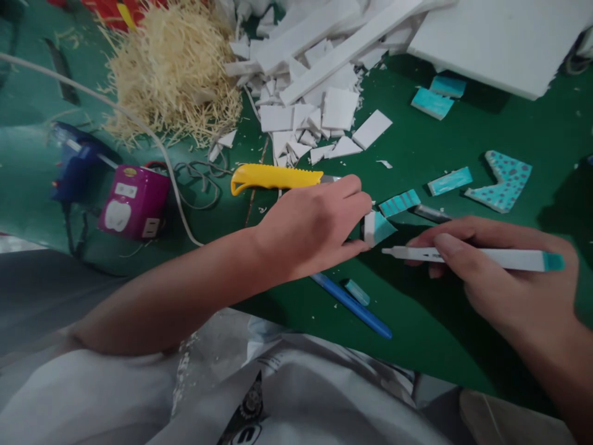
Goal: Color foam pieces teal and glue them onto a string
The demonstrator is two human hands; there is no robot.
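Currently the left hand [315,216], its grip narrowed to a pinch, holds a small part-teal foam piece [380,228] over the worktop [491,123]; the right hand [491,278] grips a marker [514,259], tip just beside the piece.

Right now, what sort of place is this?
Likely a craft or model-making worktable: a heap of white offcuts, a yellow cutter, and a marker in the right hand near small teal-coloured pieces.

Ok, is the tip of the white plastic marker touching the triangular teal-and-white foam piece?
Apart: the head view shows green tabletop between the marker tip and the foam piece.
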